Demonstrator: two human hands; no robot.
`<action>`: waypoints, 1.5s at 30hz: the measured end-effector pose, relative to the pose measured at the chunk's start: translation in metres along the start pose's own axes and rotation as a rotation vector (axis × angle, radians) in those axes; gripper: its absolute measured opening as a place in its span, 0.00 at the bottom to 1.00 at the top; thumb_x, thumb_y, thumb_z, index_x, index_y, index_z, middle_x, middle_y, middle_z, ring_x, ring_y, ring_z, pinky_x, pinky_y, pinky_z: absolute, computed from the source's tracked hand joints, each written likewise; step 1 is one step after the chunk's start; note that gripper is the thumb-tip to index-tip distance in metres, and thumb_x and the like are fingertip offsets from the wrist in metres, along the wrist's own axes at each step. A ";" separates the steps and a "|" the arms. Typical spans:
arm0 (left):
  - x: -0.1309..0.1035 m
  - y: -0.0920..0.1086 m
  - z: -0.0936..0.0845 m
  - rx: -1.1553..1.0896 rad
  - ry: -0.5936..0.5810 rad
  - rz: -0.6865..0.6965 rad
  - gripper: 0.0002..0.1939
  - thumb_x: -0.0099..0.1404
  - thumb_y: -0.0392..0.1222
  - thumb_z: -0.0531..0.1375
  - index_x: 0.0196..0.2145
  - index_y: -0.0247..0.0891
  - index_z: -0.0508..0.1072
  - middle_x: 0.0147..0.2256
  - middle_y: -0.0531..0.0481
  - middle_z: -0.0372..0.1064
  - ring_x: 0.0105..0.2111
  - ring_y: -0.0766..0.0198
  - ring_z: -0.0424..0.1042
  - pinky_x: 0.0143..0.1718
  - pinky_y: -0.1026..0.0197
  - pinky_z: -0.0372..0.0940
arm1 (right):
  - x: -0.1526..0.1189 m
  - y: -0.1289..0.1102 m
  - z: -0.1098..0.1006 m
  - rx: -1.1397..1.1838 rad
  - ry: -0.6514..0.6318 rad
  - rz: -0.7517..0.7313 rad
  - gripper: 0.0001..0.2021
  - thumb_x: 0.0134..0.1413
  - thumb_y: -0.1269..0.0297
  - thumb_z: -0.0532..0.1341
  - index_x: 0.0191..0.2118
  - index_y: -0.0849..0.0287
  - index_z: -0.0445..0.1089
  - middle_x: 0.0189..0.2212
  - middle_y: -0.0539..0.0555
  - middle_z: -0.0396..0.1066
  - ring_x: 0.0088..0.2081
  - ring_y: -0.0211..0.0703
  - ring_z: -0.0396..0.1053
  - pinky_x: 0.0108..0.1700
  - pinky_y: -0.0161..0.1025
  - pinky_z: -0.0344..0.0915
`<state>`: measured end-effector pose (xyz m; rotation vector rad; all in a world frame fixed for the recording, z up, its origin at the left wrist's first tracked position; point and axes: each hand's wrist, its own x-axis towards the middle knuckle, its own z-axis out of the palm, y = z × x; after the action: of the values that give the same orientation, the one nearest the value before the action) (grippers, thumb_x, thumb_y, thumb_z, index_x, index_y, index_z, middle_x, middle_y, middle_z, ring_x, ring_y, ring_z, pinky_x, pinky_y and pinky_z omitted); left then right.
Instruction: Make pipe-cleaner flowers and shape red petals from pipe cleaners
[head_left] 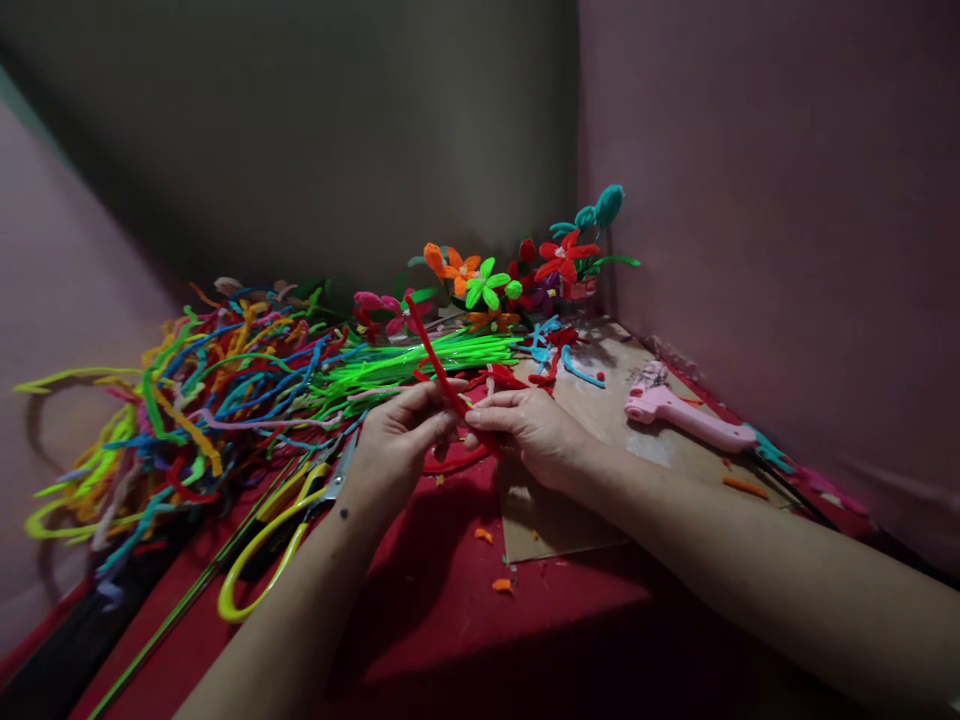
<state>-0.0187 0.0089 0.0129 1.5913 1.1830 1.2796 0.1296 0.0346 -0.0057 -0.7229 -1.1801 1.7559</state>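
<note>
A red pipe cleaner (433,352) slants up and to the left from between my two hands, over the red tabletop. My left hand (409,430) pinches it from the left side, thumb and index finger closed. Close against it, my right hand (525,425) grips the red piece near its lower part, fingers pressed together. More red fuzzy strands lie around and behind the fingers, partly hidden by them. Just behind the hands rests a bundle of bright green pipe cleaners (450,352).
Yellow-handled scissors (259,555) lie left beside a heap of coloured pipe cleaners (217,370). A pink glue gun (694,418) rests on cardboard (555,520) at the right. Fuzzy flowers (487,285) stand at the back, near the walls.
</note>
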 end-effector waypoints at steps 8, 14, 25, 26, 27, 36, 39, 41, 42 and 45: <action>-0.001 0.005 0.000 0.114 0.055 0.002 0.13 0.53 0.41 0.62 0.38 0.36 0.75 0.24 0.52 0.68 0.23 0.68 0.63 0.22 0.66 0.59 | 0.002 0.003 -0.002 -0.009 -0.021 -0.020 0.04 0.41 0.69 0.62 0.22 0.62 0.72 0.17 0.49 0.67 0.20 0.32 0.57 0.26 0.35 0.52; -0.001 0.009 -0.002 0.217 0.035 0.036 0.13 0.55 0.41 0.61 0.39 0.35 0.74 0.28 0.51 0.70 0.21 0.70 0.62 0.24 0.65 0.60 | 0.003 0.005 -0.003 0.027 -0.032 -0.003 0.04 0.41 0.69 0.62 0.21 0.63 0.71 0.17 0.49 0.67 0.19 0.30 0.57 0.26 0.34 0.52; -0.001 0.009 -0.004 0.095 0.111 0.066 0.21 0.52 0.38 0.63 0.45 0.40 0.71 0.27 0.54 0.68 0.20 0.72 0.62 0.21 0.68 0.60 | 0.002 0.002 -0.002 0.043 -0.010 0.049 0.03 0.41 0.69 0.62 0.21 0.63 0.70 0.16 0.50 0.68 0.18 0.31 0.58 0.25 0.34 0.52; 0.000 0.009 -0.004 0.068 0.130 0.084 0.22 0.51 0.37 0.64 0.46 0.41 0.71 0.27 0.54 0.68 0.20 0.72 0.62 0.20 0.68 0.59 | 0.002 0.002 -0.002 0.036 -0.007 0.037 0.04 0.41 0.69 0.62 0.21 0.63 0.70 0.16 0.50 0.68 0.18 0.31 0.58 0.25 0.34 0.52; 0.000 0.009 -0.004 0.046 0.143 0.094 0.22 0.51 0.37 0.64 0.45 0.41 0.71 0.28 0.55 0.68 0.20 0.72 0.62 0.20 0.68 0.60 | 0.002 0.002 -0.002 0.027 -0.003 0.020 0.04 0.41 0.69 0.62 0.21 0.63 0.70 0.16 0.50 0.68 0.18 0.30 0.57 0.25 0.34 0.51; -0.001 0.003 0.000 0.008 0.126 0.025 0.05 0.51 0.38 0.63 0.27 0.36 0.72 0.21 0.55 0.65 0.20 0.71 0.62 0.23 0.67 0.59 | -0.001 -0.001 0.002 -0.006 0.062 0.000 0.04 0.42 0.70 0.62 0.21 0.63 0.69 0.16 0.49 0.68 0.19 0.30 0.57 0.26 0.34 0.51; -0.001 0.000 0.000 -0.031 0.117 0.015 0.05 0.54 0.40 0.61 0.30 0.36 0.71 0.20 0.55 0.64 0.19 0.71 0.61 0.23 0.67 0.59 | 0.000 0.000 0.001 -0.004 0.061 -0.009 0.05 0.42 0.69 0.62 0.21 0.63 0.69 0.17 0.50 0.68 0.19 0.30 0.57 0.26 0.34 0.52; -0.001 0.000 0.000 -0.007 0.102 0.032 0.05 0.55 0.39 0.61 0.31 0.36 0.71 0.21 0.55 0.63 0.19 0.72 0.60 0.22 0.67 0.58 | 0.001 0.001 0.000 0.000 0.058 -0.014 0.05 0.42 0.69 0.63 0.21 0.63 0.69 0.17 0.49 0.68 0.19 0.30 0.57 0.26 0.33 0.52; -0.001 0.000 0.000 0.018 0.107 0.044 0.05 0.55 0.39 0.61 0.31 0.36 0.71 0.21 0.55 0.63 0.19 0.72 0.60 0.21 0.67 0.58 | 0.001 0.002 0.000 0.003 0.054 -0.021 0.04 0.41 0.69 0.63 0.21 0.63 0.69 0.17 0.49 0.67 0.20 0.30 0.57 0.26 0.33 0.52; -0.001 0.001 0.000 0.104 0.151 0.100 0.06 0.54 0.39 0.62 0.31 0.37 0.72 0.25 0.54 0.64 0.21 0.71 0.61 0.20 0.67 0.59 | 0.002 0.004 -0.002 0.012 0.047 -0.028 0.03 0.41 0.68 0.63 0.23 0.63 0.70 0.18 0.49 0.67 0.20 0.31 0.58 0.26 0.33 0.52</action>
<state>-0.0186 0.0075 0.0135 1.6707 1.2953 1.4438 0.1285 0.0365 -0.0100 -0.7328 -1.1422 1.7123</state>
